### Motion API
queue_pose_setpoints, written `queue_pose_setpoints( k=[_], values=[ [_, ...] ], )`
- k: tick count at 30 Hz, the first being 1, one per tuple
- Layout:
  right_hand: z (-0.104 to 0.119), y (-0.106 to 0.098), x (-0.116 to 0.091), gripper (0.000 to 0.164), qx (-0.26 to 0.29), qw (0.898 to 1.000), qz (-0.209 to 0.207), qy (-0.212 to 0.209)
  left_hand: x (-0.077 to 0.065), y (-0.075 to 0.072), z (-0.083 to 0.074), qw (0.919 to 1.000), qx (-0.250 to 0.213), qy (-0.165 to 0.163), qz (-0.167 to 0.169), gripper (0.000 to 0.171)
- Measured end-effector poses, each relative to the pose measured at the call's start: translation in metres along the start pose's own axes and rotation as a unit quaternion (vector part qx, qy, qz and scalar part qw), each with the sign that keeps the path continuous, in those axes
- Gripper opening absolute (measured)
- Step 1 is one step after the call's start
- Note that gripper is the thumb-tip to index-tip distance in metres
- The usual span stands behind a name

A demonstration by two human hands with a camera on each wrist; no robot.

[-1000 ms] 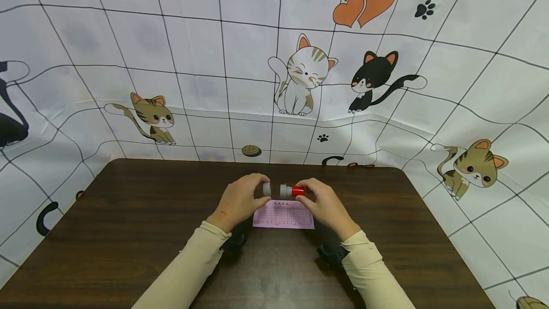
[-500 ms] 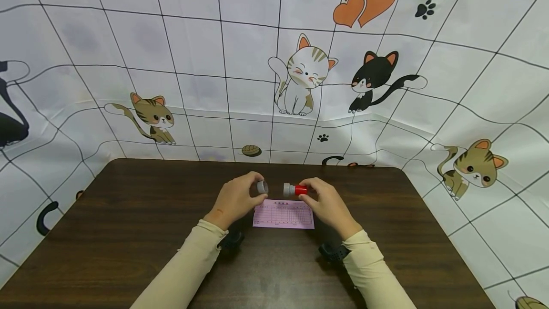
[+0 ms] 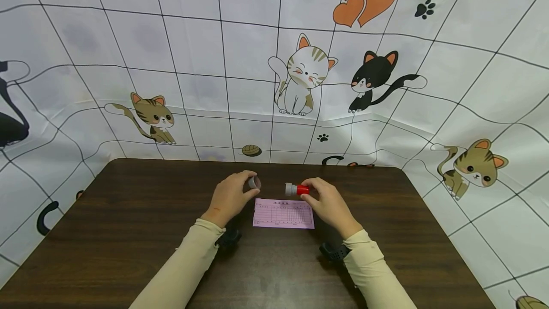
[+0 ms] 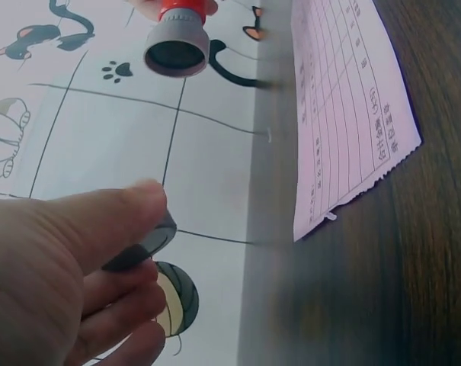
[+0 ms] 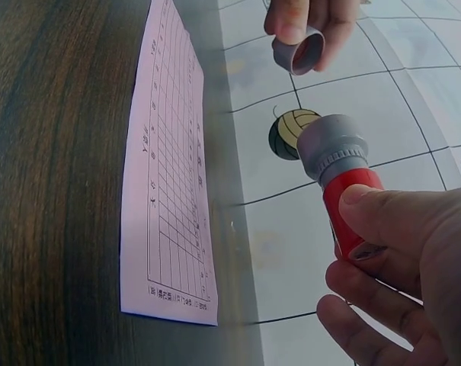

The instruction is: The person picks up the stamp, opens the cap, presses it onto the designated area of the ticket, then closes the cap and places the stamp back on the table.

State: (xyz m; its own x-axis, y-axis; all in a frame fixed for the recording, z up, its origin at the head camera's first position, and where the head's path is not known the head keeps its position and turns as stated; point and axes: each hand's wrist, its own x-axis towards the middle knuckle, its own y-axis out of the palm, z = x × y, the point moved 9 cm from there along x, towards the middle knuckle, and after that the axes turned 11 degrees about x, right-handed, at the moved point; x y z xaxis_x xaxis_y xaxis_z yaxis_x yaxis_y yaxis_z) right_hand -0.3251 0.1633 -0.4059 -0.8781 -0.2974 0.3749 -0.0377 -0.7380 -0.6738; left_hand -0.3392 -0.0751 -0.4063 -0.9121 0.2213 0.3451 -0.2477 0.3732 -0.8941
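Backdrop (image 3: 193, 46) of white sheeting, ruled in dark lines and printed with cats, paws and orange hearts, fills the far side and both flanks. Below it lies the bench (image 3: 128, 252), brown with a wood grain. Two cream sleeves (image 3: 180, 263) reach in over its near side.

Left grip (image 3: 227, 198) and right grip (image 3: 328, 204), both bare, face each other over the far half of the bench, well apart. The left one is narrow, pinching a cap between thumb and fingers. The right one holds a tube, thumb laid along its red part, with other fingers loose and spread.

Between the forearms a pink slip (image 3: 283, 213), printed with a ruled table, lies flat on the bench, one short edge ragged. Black straps (image 3: 335, 252) sit under the wrists.

The tube (image 3: 297, 189), red at the held end and grey at the other, is held in the air near the slip's far edge, its wider grey head turned toward the left grip. The cap (image 3: 255, 182), grey, short and round, is also off the bench, near the slip's far left corner, open mouth toward the tube and apart from it.
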Motion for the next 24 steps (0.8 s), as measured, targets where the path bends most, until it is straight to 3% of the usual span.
queue_pose_setpoints(
  k=[6, 17, 24],
  values=[
    [-0.008, 0.0, 0.0, 0.028, 0.005, 1.0, -0.004, 0.021, -0.001, 0.001, 0.008, 0.9997, -0.005, -0.023, -0.006, 0.044],
    [-0.017, -0.002, 0.0, 0.027, 0.008, 0.999, -0.009, 0.041, 0.0, 0.01, 0.022, 0.9984, 0.0, -0.053, 0.02, 0.041],
    [-0.017, -0.003, 0.0, 0.028, 0.009, 0.999, -0.012, 0.046, 0.001, 0.012, 0.031, 0.9978, 0.009, -0.065, 0.012, 0.041]
  ],
)
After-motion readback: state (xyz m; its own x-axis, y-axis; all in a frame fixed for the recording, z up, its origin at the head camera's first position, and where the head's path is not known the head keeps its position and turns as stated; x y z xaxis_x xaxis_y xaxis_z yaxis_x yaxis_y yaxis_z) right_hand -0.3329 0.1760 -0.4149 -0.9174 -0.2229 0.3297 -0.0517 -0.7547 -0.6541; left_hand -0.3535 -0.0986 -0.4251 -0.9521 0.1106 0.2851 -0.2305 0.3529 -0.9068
